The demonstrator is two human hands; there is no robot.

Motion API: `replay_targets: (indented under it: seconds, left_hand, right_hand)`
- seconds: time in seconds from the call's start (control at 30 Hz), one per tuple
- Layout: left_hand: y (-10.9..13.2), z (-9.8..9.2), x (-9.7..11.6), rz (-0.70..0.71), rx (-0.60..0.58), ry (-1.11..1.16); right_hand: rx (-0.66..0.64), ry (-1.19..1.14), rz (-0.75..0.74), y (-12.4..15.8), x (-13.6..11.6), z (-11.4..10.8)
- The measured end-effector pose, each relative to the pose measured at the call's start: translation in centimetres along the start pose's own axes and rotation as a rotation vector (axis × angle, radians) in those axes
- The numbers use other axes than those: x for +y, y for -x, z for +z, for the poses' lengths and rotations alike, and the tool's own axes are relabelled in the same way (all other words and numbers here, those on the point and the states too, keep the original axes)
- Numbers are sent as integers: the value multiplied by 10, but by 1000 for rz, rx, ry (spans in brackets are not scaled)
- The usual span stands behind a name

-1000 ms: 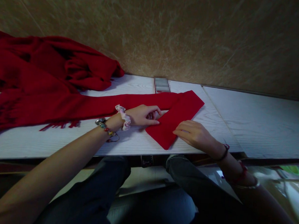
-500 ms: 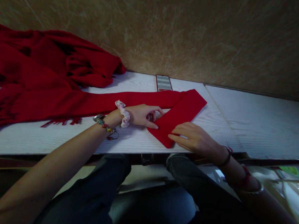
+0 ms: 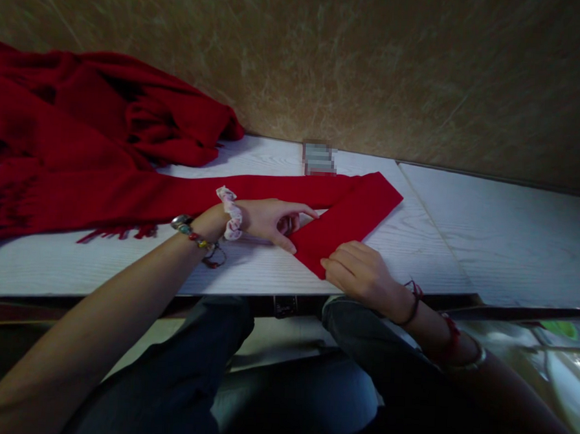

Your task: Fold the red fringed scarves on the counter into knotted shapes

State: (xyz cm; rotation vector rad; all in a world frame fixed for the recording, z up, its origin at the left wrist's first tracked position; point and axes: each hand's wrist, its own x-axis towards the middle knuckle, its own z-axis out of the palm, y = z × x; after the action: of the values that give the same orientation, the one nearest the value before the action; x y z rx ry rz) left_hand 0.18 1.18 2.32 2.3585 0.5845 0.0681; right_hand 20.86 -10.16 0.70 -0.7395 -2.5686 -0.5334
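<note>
A long red scarf [image 3: 267, 188] lies in a narrow folded strip across the white wood-grain tabletop. At its right end the strip turns back at a slant, forming a pointed corner and a flap [image 3: 351, 210] that comes down toward me. My left hand [image 3: 265, 221], with a scrunchie and beads at the wrist, rests at the flap's left edge. Its thumb and index finger are spread in a curve; the other fingers curl partly out of sight. My right hand [image 3: 362, 272] is closed on the flap's lower right edge, fingertips bent over the cloth.
On the left, the scarf's wide part lies bunched against the brown marbled wall [image 3: 375, 72], with fringe [image 3: 118, 235] along the near side. A phone [image 3: 317, 159], blurred out, lies behind the strip. My knees are under the table edge [image 3: 247, 294].
My right hand's fingers have closed on the flap's edge, and the flap's near tip sits slightly higher. My left hand has shifted a little to the left.
</note>
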Motion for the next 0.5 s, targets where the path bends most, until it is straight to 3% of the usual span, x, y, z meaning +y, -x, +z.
replay_targets:
  seconds: [0.17,0.4,0.5]
  left_hand:
    - [-1,-3,-3,-55,-32,164]
    - [-3,-1,-5,-152,-68,199]
    - [-4,0,-4,-151,-50,173]
  right_hand:
    - [-24,29,58,1,2,7]
    - [-118,-72,-92,-2,2,-17]
    - [-119,-77,-150,-4,-1,-17]
